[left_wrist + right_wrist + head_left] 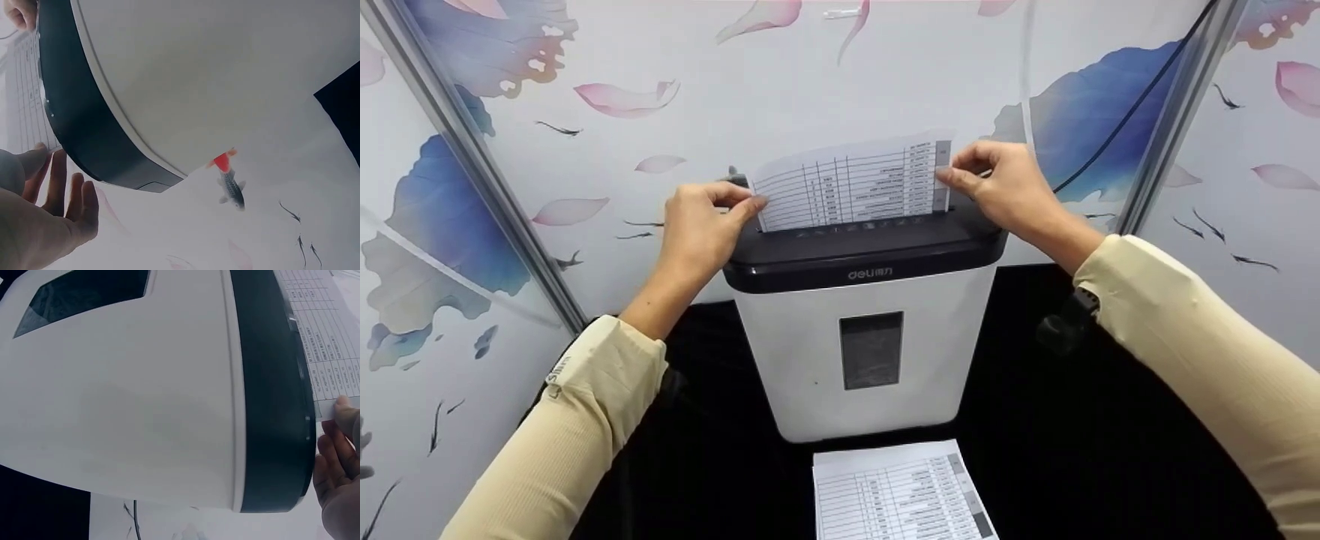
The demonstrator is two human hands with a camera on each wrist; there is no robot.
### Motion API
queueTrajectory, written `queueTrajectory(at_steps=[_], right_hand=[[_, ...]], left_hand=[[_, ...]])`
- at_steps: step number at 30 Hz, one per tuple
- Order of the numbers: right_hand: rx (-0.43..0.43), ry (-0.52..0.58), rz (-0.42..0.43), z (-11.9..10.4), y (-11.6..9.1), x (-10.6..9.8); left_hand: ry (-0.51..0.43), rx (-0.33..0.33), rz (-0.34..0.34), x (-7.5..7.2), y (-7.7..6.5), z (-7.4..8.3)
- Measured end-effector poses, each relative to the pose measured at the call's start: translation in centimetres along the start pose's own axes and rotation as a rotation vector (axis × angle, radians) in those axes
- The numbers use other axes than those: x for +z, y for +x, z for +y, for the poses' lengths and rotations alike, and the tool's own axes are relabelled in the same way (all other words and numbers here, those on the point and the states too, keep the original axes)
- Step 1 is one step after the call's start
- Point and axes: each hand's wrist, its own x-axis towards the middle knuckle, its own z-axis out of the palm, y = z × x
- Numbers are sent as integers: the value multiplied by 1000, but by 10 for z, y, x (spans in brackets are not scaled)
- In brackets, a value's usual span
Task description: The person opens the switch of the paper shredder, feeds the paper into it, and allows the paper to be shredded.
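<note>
A printed sheet of paper [855, 184] stands upright in the top slot of a white paper shredder [787, 345] with a dark lid. My left hand [701, 229] pinches the sheet's left edge between thumb and fingers. On the opposite edge, my right hand [1009, 184] pinches the paper beside its grey printed column. In the left wrist view the left hand [50, 208] is just beyond the lid's end, thumb on the sheet [25, 95]. The right wrist view shows the right thumb on the sheet [326, 337], its other fingers behind. The lower edge of the sheet is hidden in the slot.
A stack of printed sheets [892, 487] lies on the black cloth [1072, 435] in front of the shredder. Behind stands a white panel [885, 82] printed with petals and blue leaves, framed by metal posts [1177, 112]. A black cable [1140, 97] runs down at the right.
</note>
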Motion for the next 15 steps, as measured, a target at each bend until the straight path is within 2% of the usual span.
queueTrajectory(at_steps=[4, 15], right_hand=[[4, -15, -13, 4, -2, 4], [18, -35, 12, 6, -4, 7]], left_hand=[[18, -23, -12, 2, -1, -2], [4, -2, 19, 5, -2, -3]])
